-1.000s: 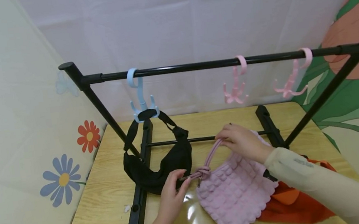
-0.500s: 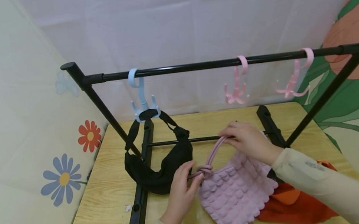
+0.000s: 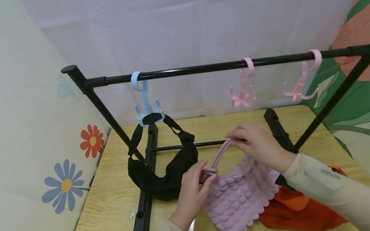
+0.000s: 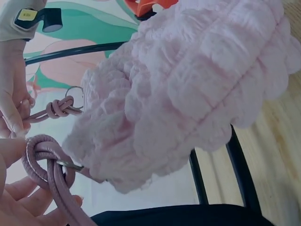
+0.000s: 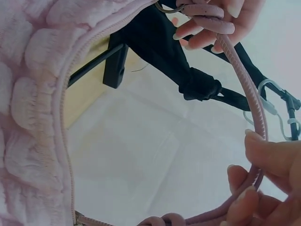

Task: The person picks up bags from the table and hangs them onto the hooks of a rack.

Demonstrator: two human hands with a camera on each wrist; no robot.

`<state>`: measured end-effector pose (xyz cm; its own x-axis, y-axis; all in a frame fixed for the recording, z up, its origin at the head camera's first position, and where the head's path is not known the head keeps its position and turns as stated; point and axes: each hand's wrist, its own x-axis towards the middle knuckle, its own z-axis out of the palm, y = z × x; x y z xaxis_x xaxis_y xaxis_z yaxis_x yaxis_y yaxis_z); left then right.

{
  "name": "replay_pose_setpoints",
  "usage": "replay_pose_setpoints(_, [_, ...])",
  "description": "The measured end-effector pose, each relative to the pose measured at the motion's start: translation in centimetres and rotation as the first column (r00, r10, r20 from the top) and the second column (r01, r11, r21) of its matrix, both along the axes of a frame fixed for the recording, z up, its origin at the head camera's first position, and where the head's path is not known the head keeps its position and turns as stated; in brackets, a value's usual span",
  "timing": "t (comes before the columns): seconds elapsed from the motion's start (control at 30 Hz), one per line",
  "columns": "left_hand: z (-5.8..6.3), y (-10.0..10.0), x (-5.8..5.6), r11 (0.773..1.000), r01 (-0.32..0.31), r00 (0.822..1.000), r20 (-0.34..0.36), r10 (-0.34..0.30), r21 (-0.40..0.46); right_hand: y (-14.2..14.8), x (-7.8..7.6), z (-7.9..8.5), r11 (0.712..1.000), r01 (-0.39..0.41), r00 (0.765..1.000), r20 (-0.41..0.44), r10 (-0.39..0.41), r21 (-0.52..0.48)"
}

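Note:
A pink puffy handbag (image 3: 238, 195) with a bubbly quilted surface is held by its handle in front of the black rack. My left hand (image 3: 192, 191) pinches the handle's left end at the knot (image 4: 41, 155), close to a metal ring. Higher up the handle (image 5: 254, 108), the fingers of my right hand (image 3: 261, 146) grip its curve. In the right wrist view the zipped top edge of the handbag faces the camera. A black bag (image 3: 165, 179) hangs by its strap from the blue hook (image 3: 146, 101), just left of my left hand.
Two pink hooks (image 3: 242, 89) hang along the rack's black top bar (image 3: 193, 70). Orange-red fabric (image 3: 300, 209) lies on the wooden table (image 3: 107, 217) under my right forearm. Slanted rack posts (image 3: 335, 101) stand at both sides, with black feet (image 3: 140, 221) on the table.
My left hand has moved right and slightly up, from the strap's loose end onto the knot. My right hand has shifted slightly right with the handle.

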<state>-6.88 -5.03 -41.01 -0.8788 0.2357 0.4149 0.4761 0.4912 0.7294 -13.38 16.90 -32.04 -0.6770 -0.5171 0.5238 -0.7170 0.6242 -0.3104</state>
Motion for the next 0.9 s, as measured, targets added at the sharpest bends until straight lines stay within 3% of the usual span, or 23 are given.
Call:
replay_pose_setpoints(0.2, [0.9, -0.3, -0.2, 0.995, -0.019, 1.0, -0.013, 0.018, -0.102, 0.1, 0.7, 1.2, 0.999, 0.042, 0.997, 0.057, -0.042, -0.011])
replay_pose_setpoints(0.37, [1.4, -0.4, -0.5, 0.992, 0.003, 1.0, 0.013, -0.001, -0.123, 0.1, 1.1, 1.8, 0.997, 0.08, 0.994, 0.07, -0.079, -0.009])
replay_pose_setpoints(0.63, [2.0, -0.4, -0.8, 0.995, 0.029, 1.0, 0.013, -0.028, -0.093, 0.2, 1.5, 2.1, 0.997, 0.057, 0.997, -0.058, -0.06, -0.045])
replay_pose_setpoints(0.9, [3.2, -0.7, -1.0, 0.999, -0.004, 1.0, -0.004, 0.004, -0.046, 0.7, 1.4, 2.0, 0.995, 0.079, 0.989, -0.124, -0.086, -0.06])
